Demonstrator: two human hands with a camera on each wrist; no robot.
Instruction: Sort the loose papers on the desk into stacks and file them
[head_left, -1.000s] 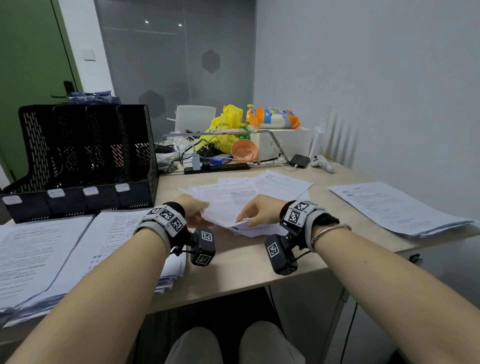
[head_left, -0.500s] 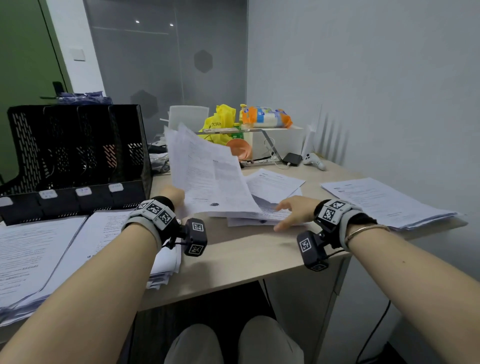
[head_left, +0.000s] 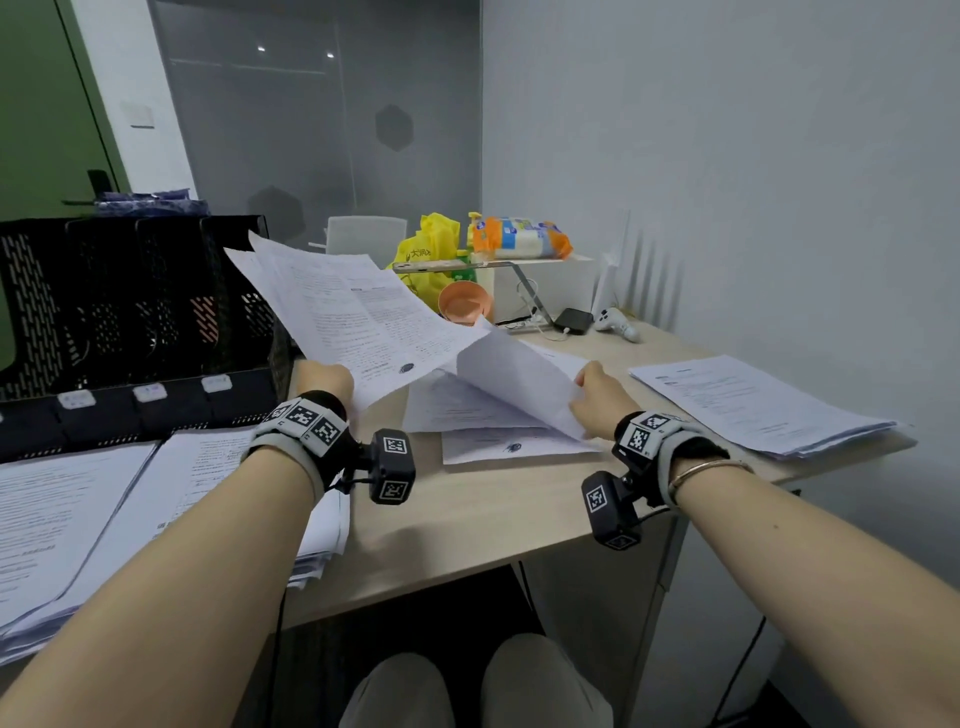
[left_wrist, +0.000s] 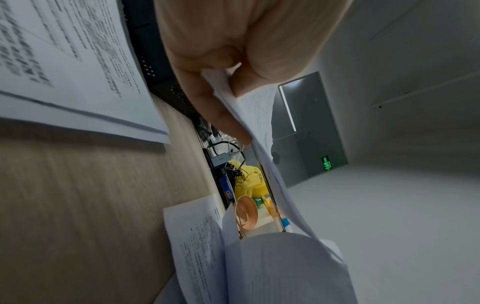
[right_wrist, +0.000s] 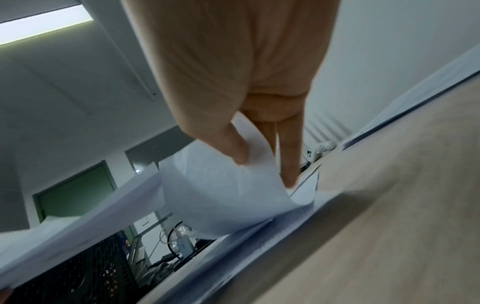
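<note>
Head view shows our left hand (head_left: 324, 378) with its grip clamped on the lifted sheets (head_left: 353, 317), tilted up so we can read them. Our right hand (head_left: 597, 397) pinches a curled page (head_left: 511, 374) just beside it, peeling it off the loose papers (head_left: 498, 441) on the tabletop (head_left: 483, 514).

Light wood desk (head_left: 467, 519): black mesh file rack (head_left: 130, 322) back-left, paper stacks front-left (head_left: 78, 519), centre (head_left: 498, 441) and right (head_left: 758, 400). Far edge: yellow bag (head_left: 428, 249), orange bowl (head_left: 464, 302), white box (head_left: 545, 286), white controller (head_left: 617, 323), cables.
</note>
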